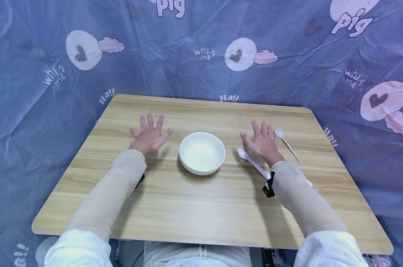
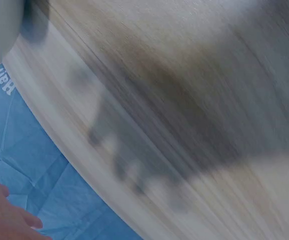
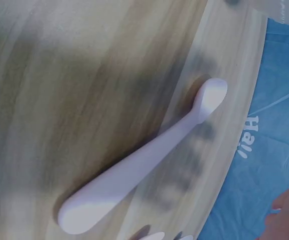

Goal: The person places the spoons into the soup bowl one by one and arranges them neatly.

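A white bowl [image 1: 202, 154] stands upright near the middle of the wooden table. To its left is my left hand [image 1: 149, 137], fingers spread and holding nothing; its shadow falls apart from it on the wood. On the bowl's other side my right hand [image 1: 263, 144] spreads its fingers too, with nothing in its grasp. Close beneath the right hand lies a pale purple spoon [image 3: 134, 162], its handle end partly covered by the wrist in the head view. Farther right rests a spoon with a white bowl end and a beige handle [image 1: 290, 150].
A small pale tip [image 1: 309, 183] shows beside the right forearm, which hides the rest of it. The wooden table [image 1: 201, 207] has rounded corners. Behind it hangs a blue printed cloth [image 1: 175, 66]. The person sits at the near edge.
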Demonstrator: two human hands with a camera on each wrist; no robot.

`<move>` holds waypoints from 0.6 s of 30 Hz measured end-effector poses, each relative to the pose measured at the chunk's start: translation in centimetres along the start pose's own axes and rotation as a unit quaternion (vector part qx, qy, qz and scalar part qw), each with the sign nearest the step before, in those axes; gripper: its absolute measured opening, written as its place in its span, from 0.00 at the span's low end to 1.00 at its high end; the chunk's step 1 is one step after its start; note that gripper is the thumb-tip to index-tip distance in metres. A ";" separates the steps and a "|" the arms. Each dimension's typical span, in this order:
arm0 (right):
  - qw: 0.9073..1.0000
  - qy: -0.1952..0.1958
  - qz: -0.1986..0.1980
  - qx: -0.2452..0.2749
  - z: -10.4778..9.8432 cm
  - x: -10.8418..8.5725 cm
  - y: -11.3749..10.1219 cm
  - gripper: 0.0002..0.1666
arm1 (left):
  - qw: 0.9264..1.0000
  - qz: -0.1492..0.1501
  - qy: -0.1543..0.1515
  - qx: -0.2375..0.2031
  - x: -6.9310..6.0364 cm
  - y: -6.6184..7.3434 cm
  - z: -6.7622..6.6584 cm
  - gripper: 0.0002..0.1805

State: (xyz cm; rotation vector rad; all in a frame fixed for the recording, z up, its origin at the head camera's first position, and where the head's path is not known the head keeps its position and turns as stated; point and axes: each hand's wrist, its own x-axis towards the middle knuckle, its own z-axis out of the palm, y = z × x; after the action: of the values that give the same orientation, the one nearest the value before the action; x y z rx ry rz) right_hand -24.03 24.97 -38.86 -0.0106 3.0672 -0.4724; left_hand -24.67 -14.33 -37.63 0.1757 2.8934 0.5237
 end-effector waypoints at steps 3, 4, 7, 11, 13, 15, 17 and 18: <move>1.000 0.007 0.001 0.008 0.2 -0.3 0.1 0.52 | 1.000 -0.001 0.002 -0.004 0.0 -0.1 0.2 0.44; 1.000 0.010 0.001 0.012 0.2 -0.3 0.1 0.51 | 1.000 -0.001 0.003 -0.005 0.0 -0.1 0.3 0.44; 1.000 0.019 0.001 0.023 0.4 -0.5 0.3 0.49 | 1.000 -0.002 0.000 -0.006 0.0 -0.2 0.7 0.46; 0.999 0.023 0.004 0.044 0.6 -0.9 0.6 0.47 | 1.000 -0.003 -0.006 -0.007 -0.1 -0.1 1.2 0.48; 0.998 0.025 0.007 0.055 0.6 -1.0 0.8 0.46 | 1.000 -0.003 -0.008 -0.010 -0.1 0.1 1.3 0.48; 0.997 0.025 0.011 0.067 0.5 -1.2 1.0 0.45 | 1.000 -0.003 -0.009 -0.017 -0.1 0.2 1.5 0.48; 0.997 0.027 0.016 0.075 0.3 -1.5 1.4 0.43 | 1.000 -0.005 -0.008 -0.024 -0.1 0.4 1.6 0.48; 0.996 0.029 0.018 0.078 0.2 -1.7 1.6 0.42 | 0.999 -0.005 -0.007 -0.031 -0.2 0.5 1.7 0.48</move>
State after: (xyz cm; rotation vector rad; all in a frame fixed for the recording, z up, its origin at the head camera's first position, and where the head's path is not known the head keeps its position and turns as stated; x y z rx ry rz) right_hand -22.32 26.43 -39.48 0.0626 3.0703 -0.7194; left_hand -24.13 -13.30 -38.95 0.1548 2.8594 0.6061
